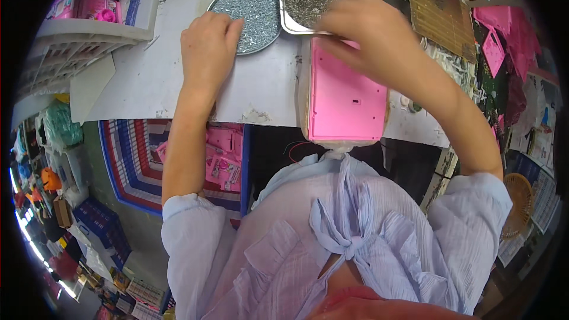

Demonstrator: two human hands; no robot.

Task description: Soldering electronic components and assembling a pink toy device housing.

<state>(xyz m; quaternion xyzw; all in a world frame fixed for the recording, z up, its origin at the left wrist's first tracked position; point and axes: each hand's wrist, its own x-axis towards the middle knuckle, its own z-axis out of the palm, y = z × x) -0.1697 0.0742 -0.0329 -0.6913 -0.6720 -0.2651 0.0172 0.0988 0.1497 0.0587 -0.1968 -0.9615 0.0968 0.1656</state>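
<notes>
My left hand point(210, 44) is curled at the left side of a round dish point(261, 49) full of small silvery metal pieces. Its thumb lies over the dish rim, and its fingertips are hidden beneath the hand. My right hand point(367, 29), blurred by motion, is over the front edge of a metal tray point(293, 27) heaped with small dark metal parts. Whether its fingers hold anything is not visible. Below that hand a flat pink plastic panel point(347, 101) lies on a wrapped block at the table's front edge, partly under the right wrist.
A pale bin point(89, 29) with pink parts stands at the left of the table point(261, 95). Under the table edge sits a blue, red and white basket point(133, 166) with more pink pieces. Brown cardboard point(438, 15) and scattered white bits lie to the right.
</notes>
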